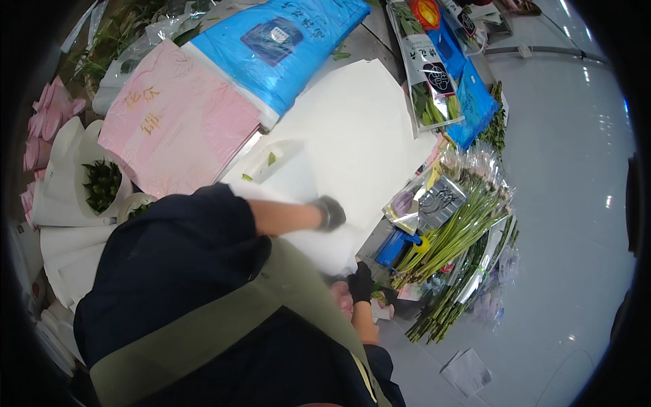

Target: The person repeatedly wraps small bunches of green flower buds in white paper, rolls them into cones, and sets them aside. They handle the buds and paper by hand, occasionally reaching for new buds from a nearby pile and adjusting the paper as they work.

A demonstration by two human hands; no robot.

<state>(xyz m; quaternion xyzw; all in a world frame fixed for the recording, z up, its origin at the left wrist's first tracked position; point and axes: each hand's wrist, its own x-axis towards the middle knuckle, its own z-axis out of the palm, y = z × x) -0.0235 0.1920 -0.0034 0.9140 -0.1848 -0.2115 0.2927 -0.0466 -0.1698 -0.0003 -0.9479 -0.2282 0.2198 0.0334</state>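
Note:
My left hand (331,213), in a dark glove, is blurred above a bundle of white wrapping paper (325,249); its fingers do not show clearly. At the near end of that bundle my right hand (360,282), in a black glove, has its fingers closed at the paper's edge. A pink thing (342,296), partly hidden by my apron, is beside the right hand. Large white sheets (351,132) spread out beyond my hands. Small green leaf pieces (271,158) lie on the paper near my left forearm.
Left of the sheets lie a pink printed pack (178,117) and a blue plastic pack (285,46). White-wrapped bouquets (61,168) stand at far left. Sleeved flowers (430,76), bundled stems (452,234) and a blue tool (391,246) are at right. Papers (465,371) lie on the floor.

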